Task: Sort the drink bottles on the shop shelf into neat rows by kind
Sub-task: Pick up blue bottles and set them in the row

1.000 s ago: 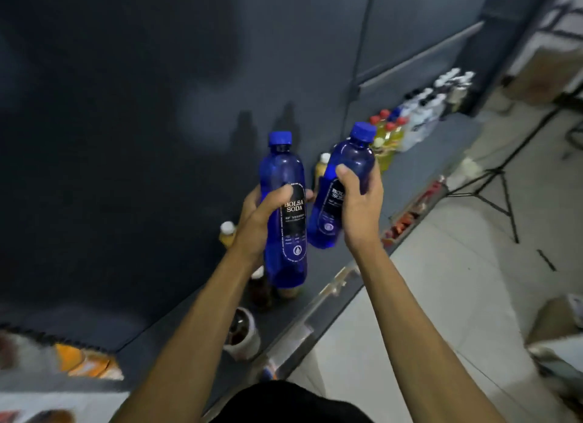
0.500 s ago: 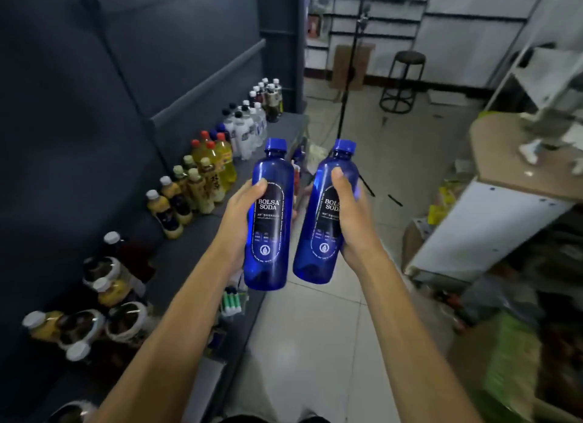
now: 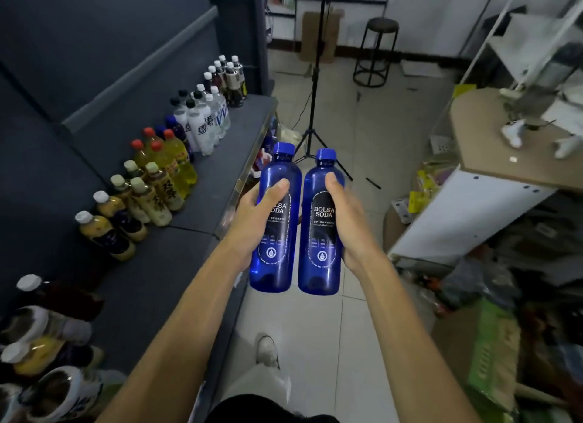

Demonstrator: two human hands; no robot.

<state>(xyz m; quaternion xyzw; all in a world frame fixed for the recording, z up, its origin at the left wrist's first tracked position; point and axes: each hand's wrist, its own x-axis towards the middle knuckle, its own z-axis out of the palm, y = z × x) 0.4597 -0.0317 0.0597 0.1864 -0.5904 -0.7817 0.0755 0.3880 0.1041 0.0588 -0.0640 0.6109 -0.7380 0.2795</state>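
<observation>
Each grip clasps one blue soda bottle: left hand, right hand.
Carried upright over the floor beside the shelf; a loosened hold could drop either left bottle or right bottle.

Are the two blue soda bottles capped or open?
Capped: the left bottle and right bottle each carry a blue screw cap on top.

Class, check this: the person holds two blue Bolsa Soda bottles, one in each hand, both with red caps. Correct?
Not quite. In the head view the left bottle and right bottle both have blue caps, not red. Each hand does hold one.
</observation>
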